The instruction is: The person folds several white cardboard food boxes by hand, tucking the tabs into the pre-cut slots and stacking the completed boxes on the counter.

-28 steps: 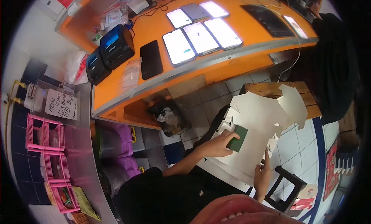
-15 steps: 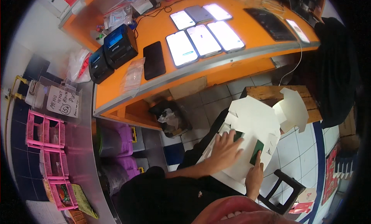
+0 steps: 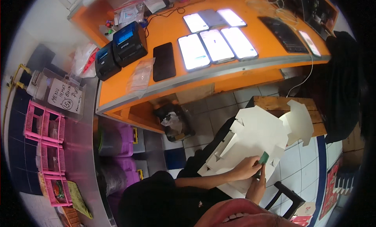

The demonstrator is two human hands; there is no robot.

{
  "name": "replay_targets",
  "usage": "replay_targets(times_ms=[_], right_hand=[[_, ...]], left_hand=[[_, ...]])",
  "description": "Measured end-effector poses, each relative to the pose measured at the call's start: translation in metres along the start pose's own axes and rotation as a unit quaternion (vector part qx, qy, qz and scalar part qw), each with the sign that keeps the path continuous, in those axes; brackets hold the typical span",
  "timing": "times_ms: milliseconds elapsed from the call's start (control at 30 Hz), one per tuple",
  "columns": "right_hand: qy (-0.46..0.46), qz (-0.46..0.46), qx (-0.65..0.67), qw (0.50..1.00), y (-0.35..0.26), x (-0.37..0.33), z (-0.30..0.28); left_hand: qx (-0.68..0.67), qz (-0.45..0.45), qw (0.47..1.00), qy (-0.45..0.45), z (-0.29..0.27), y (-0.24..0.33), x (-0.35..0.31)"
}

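Note:
A small green rectangular piece [image 3: 264, 158], like a card or sticker, is raised above an unfolded white cardboard box [image 3: 256, 129]. My left hand [image 3: 247, 167] pinches it at its left edge, fingers closed. Just below, my right hand [image 3: 256, 187] meets it, its index finger pointing up at the lower edge and the fingers closed together. Between the hands a dark patch shows, too small to name. The box lies spread out before me, its slotted side flaps up along the left.
Beyond stands an orange counter [image 3: 164, 91] with several lit phones, a dark phone [image 3: 164, 62] and two black printers [image 3: 129, 42]. Under it is a waste bin [image 3: 174, 123]. A wooden stand [image 3: 319, 127] sits past the box; a black stool [image 3: 288, 193] is at right.
Two green pieces lay on the white board under my hands; now one is lifted between them. My left hand has moved right to join my right. The view has shifted slightly.

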State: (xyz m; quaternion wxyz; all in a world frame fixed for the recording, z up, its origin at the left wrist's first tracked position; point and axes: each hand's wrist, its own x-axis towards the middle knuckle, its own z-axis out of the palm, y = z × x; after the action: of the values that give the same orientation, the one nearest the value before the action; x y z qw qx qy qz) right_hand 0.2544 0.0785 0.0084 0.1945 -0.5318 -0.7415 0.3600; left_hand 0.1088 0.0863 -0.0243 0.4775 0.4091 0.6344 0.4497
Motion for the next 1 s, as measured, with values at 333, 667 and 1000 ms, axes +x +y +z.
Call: replay_targets(times_ms=[333,667,1000], right_hand=[[0.103,0.132,0.252,0.953,-0.001,-0.006,-0.020],[0.097,0.060,0.222,0.968,-0.011,-0.010,-0.016],[0.082,0.021,0.064,0.994,-0.013,-0.006,-0.014]], left_hand=[[-0.214,-0.009,0.977,0.022,-0.005,-0.003,0.009],[-0.252,-0.027,0.967,0.007,0.002,-0.004,0.017],[-0.231,0.023,0.972,-0.026,0.006,0.003,-0.004]])
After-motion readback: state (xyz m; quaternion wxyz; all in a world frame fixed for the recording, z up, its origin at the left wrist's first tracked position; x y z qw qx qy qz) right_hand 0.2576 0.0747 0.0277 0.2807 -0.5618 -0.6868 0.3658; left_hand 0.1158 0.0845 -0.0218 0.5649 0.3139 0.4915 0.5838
